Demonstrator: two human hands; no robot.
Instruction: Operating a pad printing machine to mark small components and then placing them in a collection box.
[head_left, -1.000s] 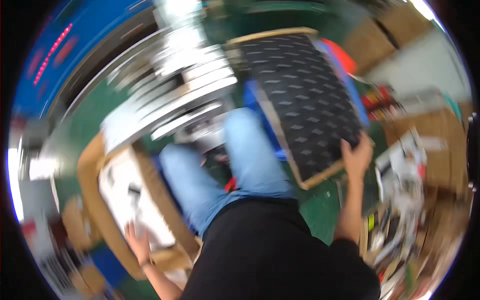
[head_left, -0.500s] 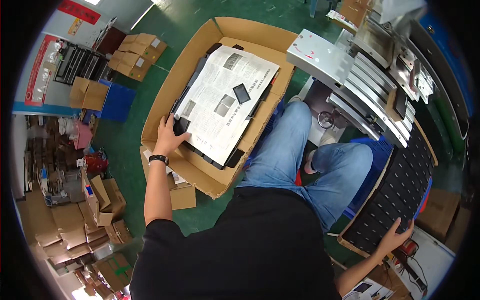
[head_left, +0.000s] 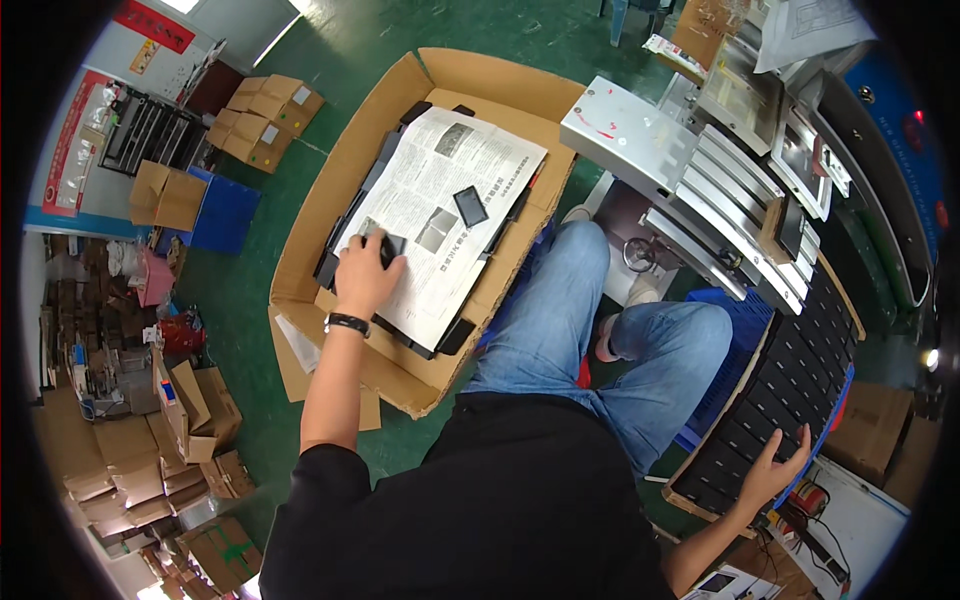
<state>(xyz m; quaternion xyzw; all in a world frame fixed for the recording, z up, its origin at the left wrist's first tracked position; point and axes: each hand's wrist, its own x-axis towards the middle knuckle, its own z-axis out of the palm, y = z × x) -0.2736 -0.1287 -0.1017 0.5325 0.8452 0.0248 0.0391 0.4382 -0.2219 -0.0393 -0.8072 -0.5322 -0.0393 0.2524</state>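
My left hand is over the newspaper, its fingers closed on a small flat black rectangular piece. A similar black piece lies on the sheet farther right. The newspaper covers stacked black pieces in a large open cardboard box, and some of them show at its edges. My right hand rests at the near end of a tray of black rectangular pieces, with thumb and fingers apart. Nothing shows in its grasp.
A metal machine with a grooved bed stands ahead on the right, a black block on its edge. Blue plastic crates are beside my knee. Cardboard boxes and a blue bin stand at the far left.
My left hand has moved right from the box's left side onto the newspaper, carrying a black piece. My right hand has stayed by the tray, its fingers shifting slightly.
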